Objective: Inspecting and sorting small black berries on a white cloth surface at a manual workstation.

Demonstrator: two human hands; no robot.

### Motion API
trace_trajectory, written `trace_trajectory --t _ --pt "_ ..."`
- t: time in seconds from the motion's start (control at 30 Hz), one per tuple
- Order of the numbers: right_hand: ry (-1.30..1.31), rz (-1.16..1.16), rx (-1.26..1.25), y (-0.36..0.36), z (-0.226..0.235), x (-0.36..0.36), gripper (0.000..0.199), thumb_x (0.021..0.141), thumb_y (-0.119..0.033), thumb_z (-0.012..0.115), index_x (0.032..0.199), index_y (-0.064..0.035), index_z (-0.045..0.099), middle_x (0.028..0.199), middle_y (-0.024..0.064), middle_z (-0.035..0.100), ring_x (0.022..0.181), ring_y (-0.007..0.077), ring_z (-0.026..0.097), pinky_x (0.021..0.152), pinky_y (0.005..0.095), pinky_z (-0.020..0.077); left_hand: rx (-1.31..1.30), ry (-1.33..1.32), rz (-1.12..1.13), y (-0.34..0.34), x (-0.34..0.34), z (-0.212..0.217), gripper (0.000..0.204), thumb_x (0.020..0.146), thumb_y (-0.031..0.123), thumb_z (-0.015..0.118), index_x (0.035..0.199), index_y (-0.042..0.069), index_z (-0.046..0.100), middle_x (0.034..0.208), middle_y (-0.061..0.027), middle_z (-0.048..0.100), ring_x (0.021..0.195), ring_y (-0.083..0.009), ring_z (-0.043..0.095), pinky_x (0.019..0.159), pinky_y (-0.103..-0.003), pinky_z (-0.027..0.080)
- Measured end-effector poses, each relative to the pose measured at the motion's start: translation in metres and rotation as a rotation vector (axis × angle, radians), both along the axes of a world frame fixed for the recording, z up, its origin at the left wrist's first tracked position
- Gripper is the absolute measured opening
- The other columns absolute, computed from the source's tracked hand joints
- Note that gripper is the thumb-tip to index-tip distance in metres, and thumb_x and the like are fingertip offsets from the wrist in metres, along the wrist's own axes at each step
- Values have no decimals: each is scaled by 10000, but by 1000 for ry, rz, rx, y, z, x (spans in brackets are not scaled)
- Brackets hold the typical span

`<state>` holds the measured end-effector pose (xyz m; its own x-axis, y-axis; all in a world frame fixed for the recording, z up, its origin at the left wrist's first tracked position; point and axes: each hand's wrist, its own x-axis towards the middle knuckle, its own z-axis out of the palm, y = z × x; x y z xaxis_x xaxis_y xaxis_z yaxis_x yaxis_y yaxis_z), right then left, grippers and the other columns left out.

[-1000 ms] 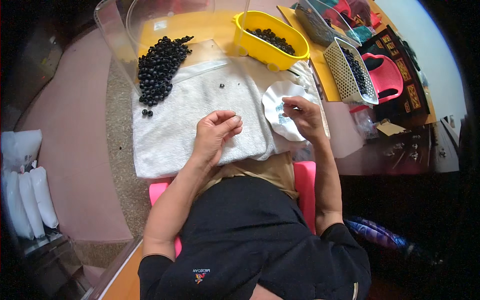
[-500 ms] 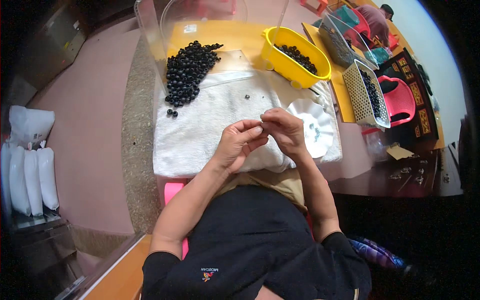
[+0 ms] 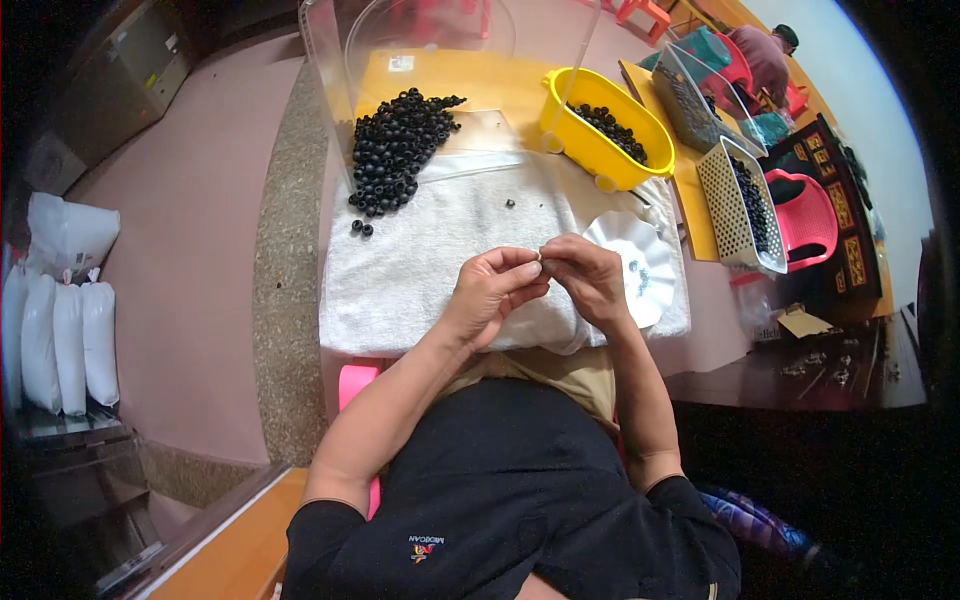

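Observation:
Over the white towel (image 3: 400, 300), my left hand (image 3: 492, 298) and my right hand (image 3: 588, 280) meet fingertip to fingertip. Both are closed in a pinch; whatever lies between them is too small and covered to name. Just right of my right hand is a white wavy-rimmed dish (image 3: 655, 262) with tiny dark bits in it. One small dark piece (image 3: 510, 203) lies on the towel beyond my fingers. At the far left a heap of black round pieces with holes (image 3: 395, 150) spreads over the towel and table, two of them loose at its near end.
A yellow tub (image 3: 655, 148) holding similar black pieces stands at the far right. Beyond it are a white perforated basket (image 3: 742, 235), a clear bin (image 3: 690, 105) and a pink chair (image 3: 805, 220). A person (image 3: 762, 60) bends at the back right. White sacks (image 3: 60, 340) stand left.
The whole view has shifted slightly, the table's things appearing a little further right and lower. My hands stay pinched together, with the fingertips slightly changed in position.

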<state>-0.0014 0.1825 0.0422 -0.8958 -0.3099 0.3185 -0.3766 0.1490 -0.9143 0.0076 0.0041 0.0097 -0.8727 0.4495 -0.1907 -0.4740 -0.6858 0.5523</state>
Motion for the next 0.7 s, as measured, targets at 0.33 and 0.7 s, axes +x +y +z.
trace_trajectory --t 0.33,0.7 --pt "-330 49 -77 -1 15 3 57 904 -31 621 953 -6 608 875 6 598 852 72 564 755 229 459 -5 -6 -31 -3 0 6 144 885 60 664 1013 7 625 954 -82 665 856 -167 665 814 -308 572" --pt "-519 150 -303 4 6 2 125 891 -90 672 980 -37 602 967 -13 598 887 70 559 794 218 451 -36 16 -75 -4 0 7 155 890 76 660 1023 14 609 998 -87 653 906 -185 662 835 -336 578"
